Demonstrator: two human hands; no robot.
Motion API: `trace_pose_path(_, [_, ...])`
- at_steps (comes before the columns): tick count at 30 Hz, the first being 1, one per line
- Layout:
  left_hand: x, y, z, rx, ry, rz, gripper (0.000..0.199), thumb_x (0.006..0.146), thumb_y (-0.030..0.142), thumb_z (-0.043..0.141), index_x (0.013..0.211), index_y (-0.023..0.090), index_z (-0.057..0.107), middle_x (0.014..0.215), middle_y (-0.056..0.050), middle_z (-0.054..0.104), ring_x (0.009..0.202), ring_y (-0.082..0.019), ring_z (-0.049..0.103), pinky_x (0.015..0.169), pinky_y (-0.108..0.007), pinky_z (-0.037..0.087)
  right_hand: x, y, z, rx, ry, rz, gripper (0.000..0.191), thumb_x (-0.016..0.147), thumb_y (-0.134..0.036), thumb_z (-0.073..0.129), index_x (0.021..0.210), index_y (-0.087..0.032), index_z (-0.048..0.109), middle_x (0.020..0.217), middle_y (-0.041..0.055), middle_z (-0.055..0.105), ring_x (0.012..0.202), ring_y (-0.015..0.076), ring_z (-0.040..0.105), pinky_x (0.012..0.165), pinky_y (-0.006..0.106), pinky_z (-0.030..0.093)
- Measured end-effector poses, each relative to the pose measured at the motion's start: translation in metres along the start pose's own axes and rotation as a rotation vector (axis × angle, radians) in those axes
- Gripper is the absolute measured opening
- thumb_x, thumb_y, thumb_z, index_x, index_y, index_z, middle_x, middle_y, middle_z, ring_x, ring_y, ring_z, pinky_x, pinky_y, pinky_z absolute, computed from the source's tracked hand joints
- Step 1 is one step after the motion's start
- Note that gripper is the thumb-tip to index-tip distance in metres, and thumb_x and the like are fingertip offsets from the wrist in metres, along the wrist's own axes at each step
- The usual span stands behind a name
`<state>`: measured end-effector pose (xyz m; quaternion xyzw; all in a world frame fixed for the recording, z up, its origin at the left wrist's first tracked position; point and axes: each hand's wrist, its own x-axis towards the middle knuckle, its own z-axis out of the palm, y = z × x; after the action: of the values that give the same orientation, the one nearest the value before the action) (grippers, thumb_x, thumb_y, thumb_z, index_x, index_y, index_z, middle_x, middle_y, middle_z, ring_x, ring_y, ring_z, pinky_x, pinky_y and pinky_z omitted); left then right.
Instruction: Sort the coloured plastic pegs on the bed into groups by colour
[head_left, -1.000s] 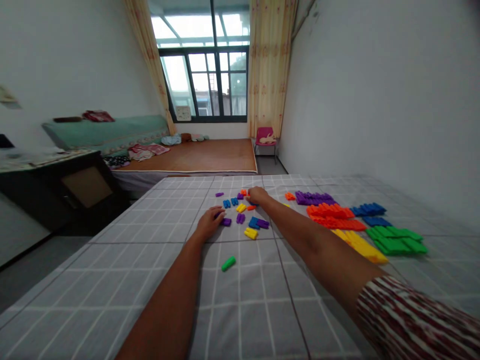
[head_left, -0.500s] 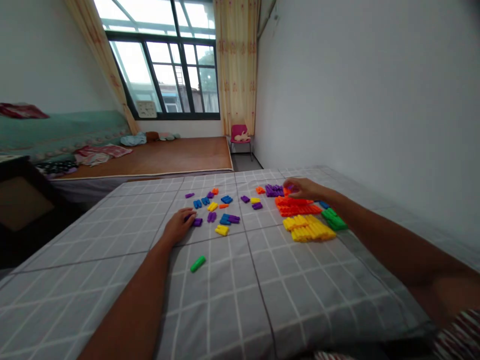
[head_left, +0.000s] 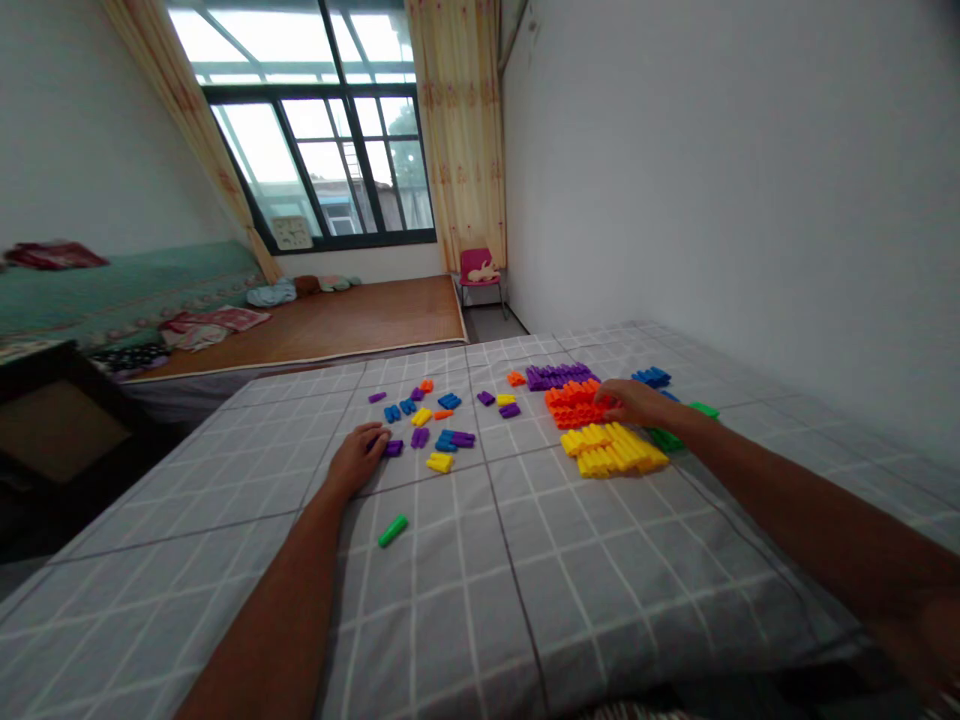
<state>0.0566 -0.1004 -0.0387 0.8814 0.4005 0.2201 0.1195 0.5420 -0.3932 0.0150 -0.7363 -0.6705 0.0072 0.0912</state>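
Green plastic tube-shaped piece (head_left: 393,531) sits loose up front. Left hand (head_left: 358,457) curls at a purple plastic block (head_left: 394,449), grip unclear. Yellow plastic stack (head_left: 613,450) looks grouped, scattered mixed-colour plastic pieces (head_left: 422,417) don't. Right hand (head_left: 634,402) looks narrow-fingered at the orange plastic stack (head_left: 571,405), can't tell if holding. Purple plastic stack (head_left: 559,377) behind's grouped.

One left hand (head_left: 357,460) and one right hand (head_left: 634,401) are showing. One green block (head_left: 392,531), three yellow clusters (head_left: 440,462), three orange clusters (head_left: 516,379), four blue clusters (head_left: 449,401) and at least seven purple pieces (head_left: 509,410) are lying loose. One purple pile (head_left: 559,377), one orange pile (head_left: 568,405) and one yellow pile (head_left: 615,450) are sitting nearby, blue blocks (head_left: 650,377) and green blocks (head_left: 703,410) partly hiding.
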Motion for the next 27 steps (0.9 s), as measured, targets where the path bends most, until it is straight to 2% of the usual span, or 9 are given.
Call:
trace_pose_path(3, [-0.002, 0.004, 0.000, 0.008, -0.001, -0.008, 0.048, 0.089, 0.050, 0.038, 0.106, 0.021, 0.071, 0.125, -0.008, 0.063, 0.119, -0.023, 0.056, 0.108, -0.038, 0.041, -0.003, -0.009, -0.007, -0.071, 0.066, 0.061, 0.021, 0.077, -0.031, 0.063, 0.094, -0.020, 0.069, 0.099, 0.0087, 0.070, 0.084, 0.0228, 0.064, 0.072, 0.032, 0.045])
trace_pose_path(5, [-0.004, 0.008, 0.000, 0.012, -0.005, 0.003, 0.048, 0.090, 0.049, 0.036, 0.107, 0.020, 0.071, 0.126, -0.008, 0.063, 0.120, -0.023, 0.055, 0.108, -0.037, 0.040, 0.003, -0.025, -0.013, -0.092, 0.106, 0.060, 0.020, 0.083, -0.034, 0.057, 0.092, -0.021, 0.069, 0.095, 0.0087, 0.070, 0.081, 0.0224, 0.064, 0.068, 0.031, 0.044])
trace_pose_path(8, [-0.006, 0.014, 0.000, 0.017, -0.012, 0.025, 0.047, 0.092, 0.047, 0.037, 0.108, 0.020, 0.071, 0.127, -0.008, 0.062, 0.120, -0.022, 0.055, 0.109, -0.035, 0.039, 0.026, -0.065, -0.021, -0.046, 0.126, -0.047, 0.025, 0.088, -0.037, 0.051, 0.095, -0.021, 0.068, 0.094, 0.0084, 0.070, 0.080, 0.0210, 0.063, 0.068, 0.030, 0.044])
trace_pose_path(10, [-0.007, 0.015, 0.000, 0.025, -0.014, 0.029, 0.045, 0.092, 0.045, 0.037, 0.109, 0.020, 0.071, 0.128, -0.008, 0.061, 0.121, -0.022, 0.054, 0.109, -0.036, 0.039, 0.050, -0.099, -0.019, 0.004, 0.075, -0.173, 0.025, 0.089, -0.038, 0.050, 0.096, -0.022, 0.068, 0.095, 0.0075, 0.071, 0.081, 0.0200, 0.063, 0.070, 0.030, 0.044])
trace_pose_path(14, [-0.010, 0.014, 0.001, 0.007, -0.013, 0.029, 0.043, 0.093, 0.042, 0.039, 0.109, 0.019, 0.071, 0.128, -0.009, 0.061, 0.122, -0.023, 0.054, 0.109, -0.037, 0.039, 0.110, -0.163, 0.004, 0.040, -0.046, -0.354, 0.023, 0.090, -0.035, 0.052, 0.099, -0.022, 0.069, 0.095, 0.0064, 0.072, 0.082, 0.0199, 0.065, 0.071, 0.029, 0.044])
trace_pose_path(19, [-0.012, 0.011, 0.001, -0.046, -0.002, 0.028, 0.038, 0.091, 0.041, 0.044, 0.106, 0.021, 0.073, 0.127, -0.008, 0.062, 0.120, -0.023, 0.056, 0.107, -0.037, 0.041, 0.197, -0.221, 0.044, 0.028, -0.080, -0.316, 0.033, 0.088, -0.027, 0.057, 0.119, -0.020, 0.065, 0.121, 0.0088, 0.068, 0.106, 0.0233, 0.062, 0.087, 0.031, 0.046])
trace_pose_path(23, [-0.012, 0.006, 0.002, -0.089, 0.035, 0.036, 0.036, 0.090, 0.039, 0.046, 0.104, 0.021, 0.073, 0.124, -0.008, 0.064, 0.115, -0.023, 0.059, 0.104, -0.036, 0.044, 0.249, -0.252, 0.065, -0.059, -0.061, -0.224, 0.047, 0.089, -0.022, 0.053, 0.136, -0.021, 0.054, 0.138, 0.0096, 0.057, 0.124, 0.0257, 0.050, 0.100, 0.035, 0.041])
trace_pose_path(27, [-0.013, 0.003, 0.004, -0.106, 0.053, 0.054, 0.035, 0.090, 0.036, 0.046, 0.103, 0.019, 0.073, 0.122, -0.009, 0.065, 0.113, -0.022, 0.060, 0.103, -0.035, 0.045, 0.273, -0.262, 0.080, -0.079, -0.077, -0.151, 0.047, 0.088, -0.018, 0.051, 0.134, -0.018, 0.055, 0.132, 0.0145, 0.060, 0.118, 0.0281, 0.055, 0.095, 0.037, 0.044])
